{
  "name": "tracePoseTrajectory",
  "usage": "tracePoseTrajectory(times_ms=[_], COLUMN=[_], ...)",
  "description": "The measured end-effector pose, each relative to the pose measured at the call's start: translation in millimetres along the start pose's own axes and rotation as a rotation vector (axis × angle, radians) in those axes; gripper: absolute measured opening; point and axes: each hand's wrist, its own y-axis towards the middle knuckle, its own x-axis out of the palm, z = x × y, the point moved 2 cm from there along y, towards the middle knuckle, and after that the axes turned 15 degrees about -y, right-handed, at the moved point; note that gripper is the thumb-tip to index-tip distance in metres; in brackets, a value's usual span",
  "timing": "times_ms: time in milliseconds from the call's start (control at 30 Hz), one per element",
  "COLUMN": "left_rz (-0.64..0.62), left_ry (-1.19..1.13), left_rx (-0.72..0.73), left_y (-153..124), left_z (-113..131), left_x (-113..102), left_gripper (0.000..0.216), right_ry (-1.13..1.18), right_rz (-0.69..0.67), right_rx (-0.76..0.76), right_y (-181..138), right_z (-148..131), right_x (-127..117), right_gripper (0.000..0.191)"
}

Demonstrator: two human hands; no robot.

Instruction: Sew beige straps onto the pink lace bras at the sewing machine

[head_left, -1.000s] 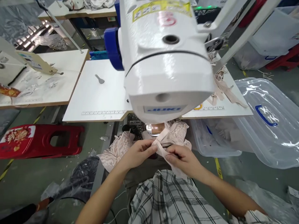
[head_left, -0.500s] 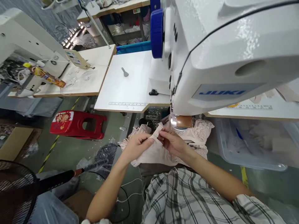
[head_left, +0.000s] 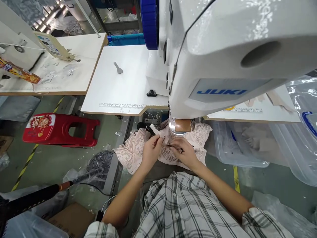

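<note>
A pale pink lace bra [head_left: 135, 148] lies across my lap, spread under the head of a white JUKI sewing machine [head_left: 213, 72]. My left hand [head_left: 151, 150] is closed, pinching a pale band [head_left: 163, 134] of the bra between thumb and fingers. Close beside it, my right hand [head_left: 184, 152] is closed on the same band, its fingertips partly hidden by fabric. A small dark bit shows by the right fingers, too unclear to name. Lace cups lie on either side of my hands. The round metal and brown machine end [head_left: 182, 126] sits just beyond them.
A white machine table [head_left: 116, 86] with a printed ruler and a grey spoon-shaped piece [head_left: 118, 68] stands ahead. At left is a red plastic stool [head_left: 61, 129]. Clear plastic bins [head_left: 240, 155] stand at right, and a black fan pole [head_left: 32, 200] reaches in at lower left.
My left hand has turned more upright and both hands have drawn close on the band. More of the lace cups is spread out. The view has shifted to the right.
</note>
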Motion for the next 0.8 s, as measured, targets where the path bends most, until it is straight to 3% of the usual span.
tracePoseTrajectory(times_ms=[167,367,467,533,600,667,733,800], left_rz=[-0.079,-0.073,-0.068,-0.070,-0.093,-0.115,-0.136,-0.165], left_ry=[0.033,-0.019,0.035,0.061,0.075,0.118,0.167,0.190], left_rx=[0.033,-0.056,-0.046,-0.022,-0.023,0.003,0.060,0.097], left_y=[-10.6,-11.2,-5.8,-0.8,4.2,7.4,6.8,3.1], left_z=[19.6,20.4,19.5,19.0,17.4,16.5,17.6,20.1], left_x=[1.9,13.2,19.3,21.3,21.5,20.9,21.6,24.5], left_gripper=[0.032,0.033,0.033,0.036,0.040,0.043,0.042,0.042], right_ry=[-0.059,-0.093,-0.181,-0.253,-0.329,-0.426,-0.587,-0.972], right_rz=[0.023,0.118,0.178,0.117,0.043,0.068,0.151,0.001], right_rx=[-0.026,-0.056,-0.157,-0.259,-0.307,-0.235,-0.037,0.252], right_y=[8.7,14.6,6.5,4.3,11.5,30.9,59.4,89.7], right_z=[-4.0,-9.4,-9.4,-2.1,16.3,44.3,74.5,100.1], right_x=[-13.6,-9.9,-10.9,-17.7,-36.9,-73.6,-121.4,-163.1], right_gripper=[0.033,0.024,0.025,0.027,0.026,0.028,0.039,0.045])
